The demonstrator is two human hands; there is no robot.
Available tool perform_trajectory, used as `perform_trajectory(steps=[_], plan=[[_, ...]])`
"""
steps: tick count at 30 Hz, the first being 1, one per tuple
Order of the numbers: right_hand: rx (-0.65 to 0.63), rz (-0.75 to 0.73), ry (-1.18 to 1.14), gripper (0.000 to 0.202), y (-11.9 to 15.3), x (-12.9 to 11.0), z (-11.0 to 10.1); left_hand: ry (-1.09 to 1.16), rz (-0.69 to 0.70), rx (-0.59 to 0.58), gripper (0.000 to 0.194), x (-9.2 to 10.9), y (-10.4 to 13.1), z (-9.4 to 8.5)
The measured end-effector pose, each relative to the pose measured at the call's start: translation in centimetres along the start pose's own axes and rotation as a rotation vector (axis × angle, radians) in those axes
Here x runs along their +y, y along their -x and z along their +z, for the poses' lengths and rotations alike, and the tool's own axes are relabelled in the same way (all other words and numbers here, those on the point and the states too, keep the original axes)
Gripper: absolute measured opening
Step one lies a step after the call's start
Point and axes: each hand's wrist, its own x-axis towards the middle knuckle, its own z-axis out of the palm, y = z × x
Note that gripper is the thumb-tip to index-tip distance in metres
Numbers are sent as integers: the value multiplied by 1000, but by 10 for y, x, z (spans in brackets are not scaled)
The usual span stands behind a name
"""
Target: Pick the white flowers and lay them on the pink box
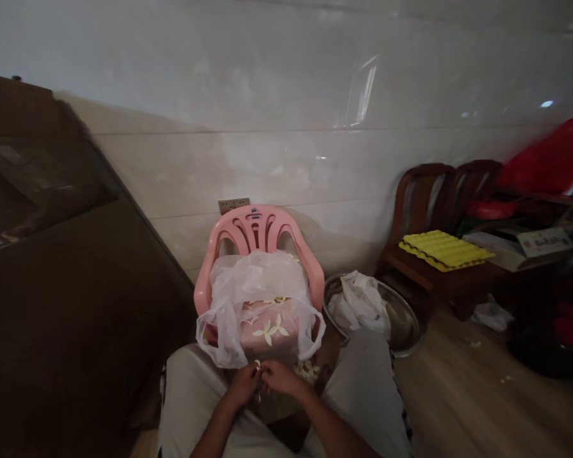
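Fingers of the left hand and right hand pinch a small pale petal-like piece between them, fingertips close together, just in front of the pink plastic armchair. On its seat lie a translucent white plastic bag and pale star-shaped pieces. To the right, a round metal basin holds white crumpled cloth-like material.

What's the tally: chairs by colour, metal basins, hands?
Pink chair: 1
Brown chairs: 2
Metal basin: 1
Hands: 2
Total: 6
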Motion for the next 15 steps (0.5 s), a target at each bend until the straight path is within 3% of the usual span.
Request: perform_trajectory(steps=[15], plan=[[30,-15,-32,21,0,7,-1,-44,7,55,52,-13,-7,4]])
